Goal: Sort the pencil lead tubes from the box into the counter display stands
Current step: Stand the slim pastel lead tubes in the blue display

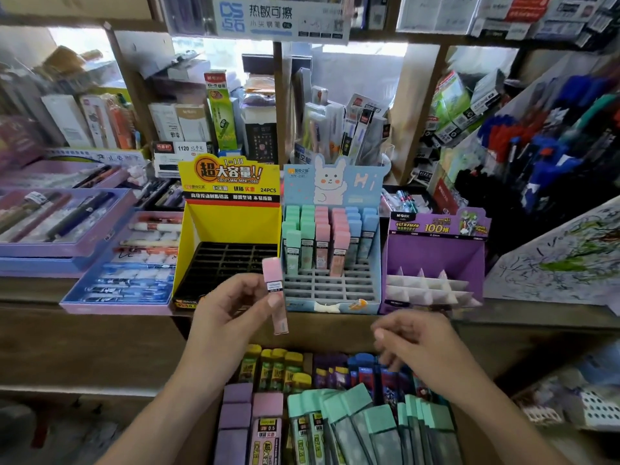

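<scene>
Pink lead tube (273,273) pinched upright in the left grip (231,308), held before the blue display stand (349,196), right grip (416,347) loosely curled, nothing held, above the box (335,333)

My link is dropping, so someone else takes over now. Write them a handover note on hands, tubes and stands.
The left hand holds a pink tube upright before the blue stand. The right hand hovers, holding nothing, over the box.
Done: blue stand's rear rows hold green, pink and blue tubes; front slots bare.
To do: yellow stand and purple stand hold none; many loose tubes lie in the box.
</scene>
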